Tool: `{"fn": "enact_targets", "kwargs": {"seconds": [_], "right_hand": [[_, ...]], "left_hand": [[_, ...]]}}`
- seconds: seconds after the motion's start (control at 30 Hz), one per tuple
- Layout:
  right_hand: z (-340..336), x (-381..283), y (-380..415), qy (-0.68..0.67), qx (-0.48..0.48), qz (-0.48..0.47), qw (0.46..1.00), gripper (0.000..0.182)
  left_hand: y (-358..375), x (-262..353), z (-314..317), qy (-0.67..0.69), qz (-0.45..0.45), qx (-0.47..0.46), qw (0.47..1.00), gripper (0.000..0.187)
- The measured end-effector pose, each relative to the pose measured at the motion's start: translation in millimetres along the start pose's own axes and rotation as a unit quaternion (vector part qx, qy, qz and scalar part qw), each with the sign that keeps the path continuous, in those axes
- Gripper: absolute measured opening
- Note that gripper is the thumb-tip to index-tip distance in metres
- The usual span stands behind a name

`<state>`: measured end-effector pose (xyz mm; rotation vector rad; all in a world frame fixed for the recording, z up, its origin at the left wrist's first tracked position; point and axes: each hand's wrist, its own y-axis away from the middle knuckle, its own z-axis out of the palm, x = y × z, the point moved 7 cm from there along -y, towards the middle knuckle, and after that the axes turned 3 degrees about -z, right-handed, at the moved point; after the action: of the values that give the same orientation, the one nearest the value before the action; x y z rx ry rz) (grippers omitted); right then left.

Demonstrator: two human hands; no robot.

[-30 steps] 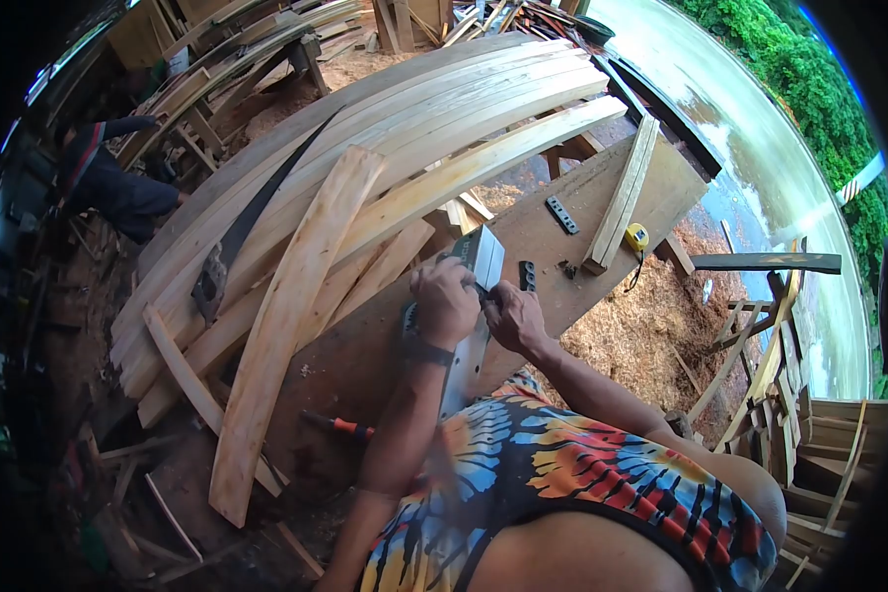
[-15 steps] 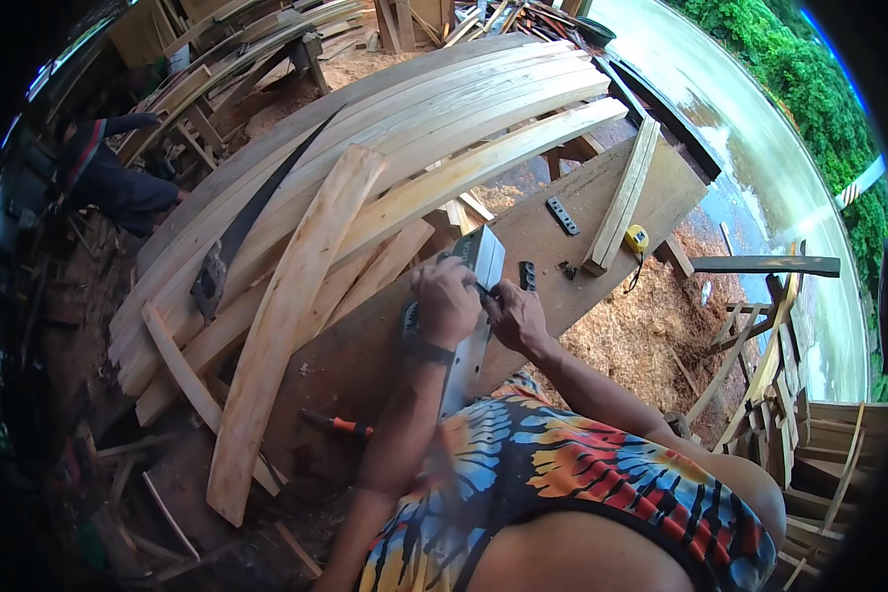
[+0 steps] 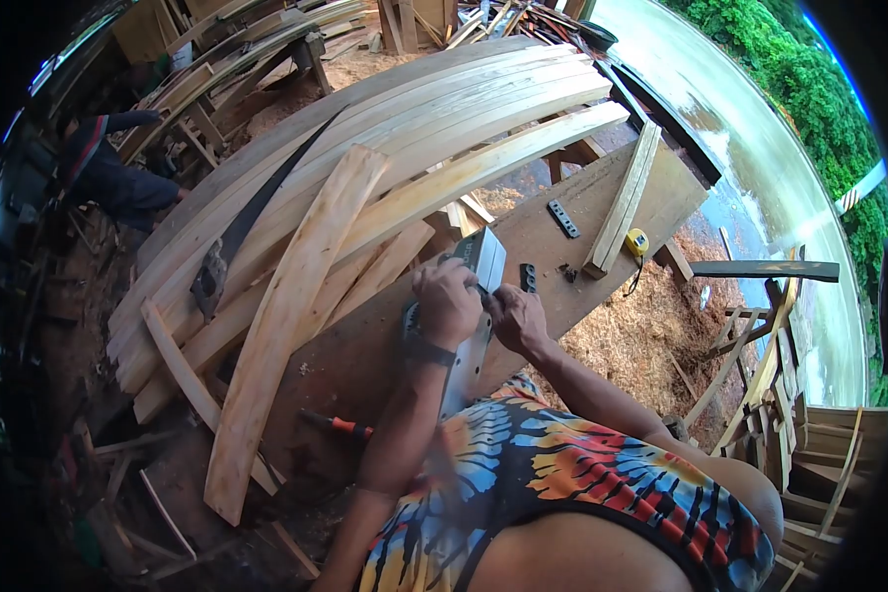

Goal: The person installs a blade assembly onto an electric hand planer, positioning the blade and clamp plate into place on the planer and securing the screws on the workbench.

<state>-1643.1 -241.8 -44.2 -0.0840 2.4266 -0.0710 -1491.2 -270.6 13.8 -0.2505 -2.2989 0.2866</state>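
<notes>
A power planer (image 3: 485,259) with a silver metal sole lies on its side or turned over on a wide plank, its rear end toward my body. My left hand (image 3: 449,301) is closed over its middle and wears a dark wristband. Close against it, my right hand (image 3: 518,318) pinches a thin dark tool (image 3: 481,290) at the planer's side; its exact kind is hidden by the fingers. Beside the right hand lies a small black slotted metal piece (image 3: 529,277). A similar black piece (image 3: 562,218) rests farther up the plank.
The wide plank (image 3: 602,212) also carries a wood strip (image 3: 625,197) and a yellow tape measure (image 3: 636,241). A handsaw (image 3: 232,247) lies across long boards (image 3: 405,128). A red-handled screwdriver (image 3: 350,427) is near my left forearm. Shavings (image 3: 631,335) cover the floor; another person (image 3: 118,173) bends at far left.
Both hands keep their places on the planer and the thin tool. Only a very slight shift of the view shows.
</notes>
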Motion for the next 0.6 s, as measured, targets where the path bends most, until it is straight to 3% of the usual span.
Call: {"fn": "enact_targets", "kwargs": {"seconds": [0.07,0.17,0.27,0.47,0.6], "right_hand": [[-4,-5,2,-0.017,0.022,0.008,1.000,0.021],[0,-3,3,-0.018,0.037,-0.055,0.998,0.023],[2,0,-3,0.026,0.005,-0.025,0.999,0.020],[-8,-11,5,0.006,0.060,-0.051,0.997,0.023],[-3,-5,4,0.014,0.041,-0.045,0.998,0.021]], "left_hand": [[0,-1,1,0.001,-0.001,0.002,1.000,0.013],[-1,-2,2,0.000,0.000,0.005,1.000,0.013],[0,-2,2,-0.001,0.000,0.003,1.000,0.012],[0,0,0,-0.001,-0.002,0.002,1.000,0.012],[-1,1,-1,0.002,-0.009,-0.009,1.000,0.012]]}}
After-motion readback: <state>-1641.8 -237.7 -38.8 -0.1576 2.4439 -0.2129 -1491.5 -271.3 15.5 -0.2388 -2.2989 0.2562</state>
